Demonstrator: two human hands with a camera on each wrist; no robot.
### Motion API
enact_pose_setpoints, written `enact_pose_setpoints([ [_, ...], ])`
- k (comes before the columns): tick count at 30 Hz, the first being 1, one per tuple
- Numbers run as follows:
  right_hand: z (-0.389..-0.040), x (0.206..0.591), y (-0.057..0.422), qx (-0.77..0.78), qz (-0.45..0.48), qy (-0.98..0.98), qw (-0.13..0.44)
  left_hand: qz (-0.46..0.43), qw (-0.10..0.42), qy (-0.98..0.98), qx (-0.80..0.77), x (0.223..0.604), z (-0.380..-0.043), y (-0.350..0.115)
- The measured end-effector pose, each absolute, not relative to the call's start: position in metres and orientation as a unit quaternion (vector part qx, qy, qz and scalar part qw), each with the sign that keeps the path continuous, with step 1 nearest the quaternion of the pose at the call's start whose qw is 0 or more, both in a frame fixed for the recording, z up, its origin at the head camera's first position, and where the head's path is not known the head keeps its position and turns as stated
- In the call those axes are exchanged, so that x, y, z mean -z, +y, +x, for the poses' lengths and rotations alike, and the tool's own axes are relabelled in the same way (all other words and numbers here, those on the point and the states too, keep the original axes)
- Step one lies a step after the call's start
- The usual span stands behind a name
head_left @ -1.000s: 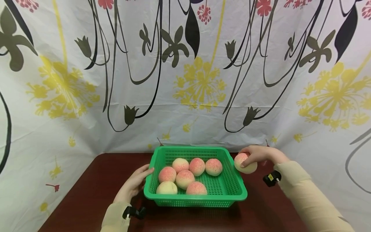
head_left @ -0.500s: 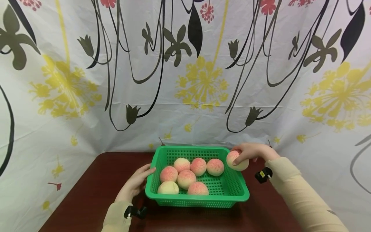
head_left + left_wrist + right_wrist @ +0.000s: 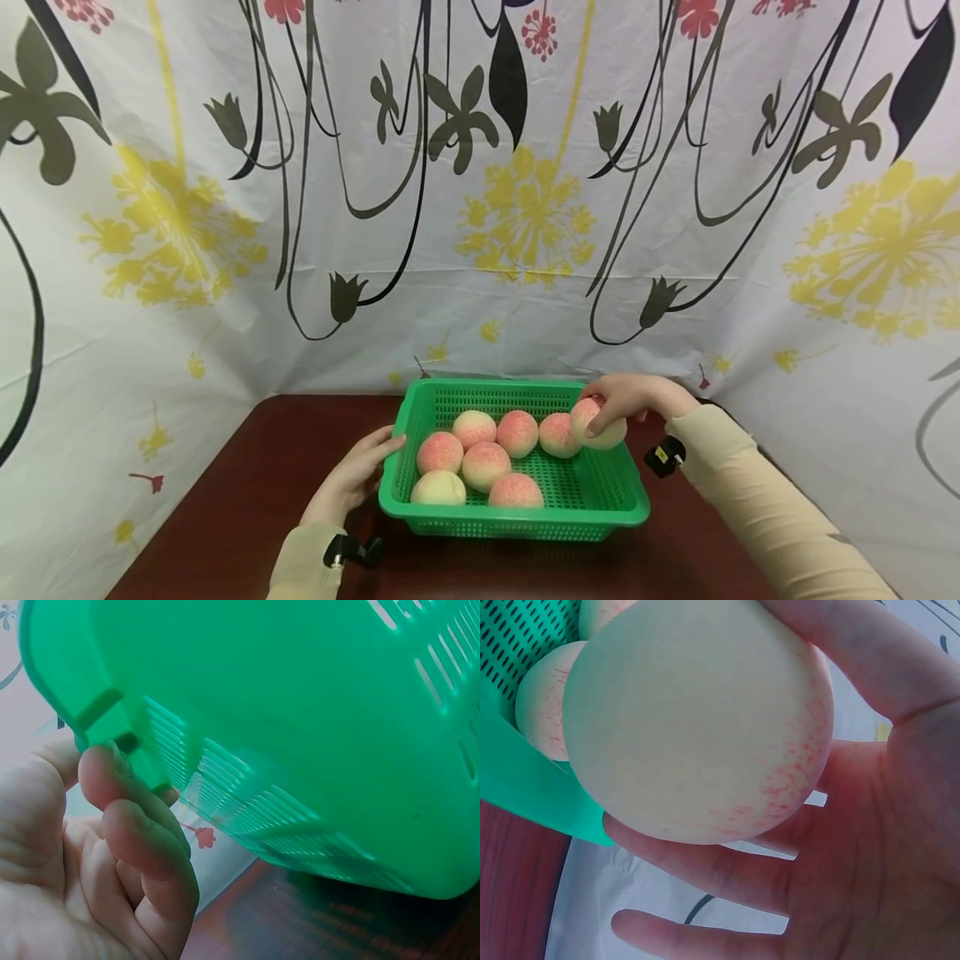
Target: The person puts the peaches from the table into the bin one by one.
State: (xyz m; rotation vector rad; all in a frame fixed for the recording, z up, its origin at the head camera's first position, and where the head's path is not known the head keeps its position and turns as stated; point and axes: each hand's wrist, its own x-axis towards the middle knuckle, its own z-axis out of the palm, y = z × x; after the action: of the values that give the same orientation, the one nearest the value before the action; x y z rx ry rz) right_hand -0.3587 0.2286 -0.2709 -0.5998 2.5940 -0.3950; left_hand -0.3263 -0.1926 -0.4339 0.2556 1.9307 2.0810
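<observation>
A green plastic basket (image 3: 517,514) with slotted walls stands on the table, with several pink-and-cream peaches (image 3: 486,465) inside, mostly toward its left and back. My left hand (image 3: 352,479) grips the basket's left rim, thumb on top; in the left wrist view its curled fingers (image 3: 146,840) lie under the rim, against the outer wall. Over the basket's right back corner, my right hand (image 3: 637,395) holds another peach (image 3: 597,427) between thumb and fingers. Up close in the right wrist view, that peach (image 3: 697,727) shows a pale side with red specks, and two further peaches appear behind it.
The dark red-brown table (image 3: 240,492) extends on both sides of the basket and in front of it. A white curtain (image 3: 420,242) printed with flowers hangs behind the table and along its sides. A black camera sits on each wrist.
My right hand has carried its peach leftward, from outside the basket's right rim to over the right back corner. The left hand keeps its grip on the rim. The head view has shifted slightly.
</observation>
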Motion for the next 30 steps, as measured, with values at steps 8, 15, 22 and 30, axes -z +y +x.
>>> enact_pose_setpoints([
  [8, -0.363, 0.279, 0.213, 0.128, -0.236, 0.936, 0.228, 0.084, 0.140, 0.672, -0.722, 0.436, -0.327, -0.192],
  [15, -0.367, 0.285, 0.201, 0.110, -0.255, 0.931, 0.237, 0.087, 0.135, 0.674, -0.721, 0.436, -0.325, -0.192],
  [22, -0.370, 0.293, 0.191, 0.116, -0.263, 0.923, 0.256, 0.087, 0.140, 0.678, -0.717, 0.434, -0.326, -0.192],
  [30, -0.371, 0.300, 0.182, 0.106, -0.249, 0.924, 0.271, 0.083, 0.139, 0.676, -0.719, 0.434, -0.328, -0.192],
])
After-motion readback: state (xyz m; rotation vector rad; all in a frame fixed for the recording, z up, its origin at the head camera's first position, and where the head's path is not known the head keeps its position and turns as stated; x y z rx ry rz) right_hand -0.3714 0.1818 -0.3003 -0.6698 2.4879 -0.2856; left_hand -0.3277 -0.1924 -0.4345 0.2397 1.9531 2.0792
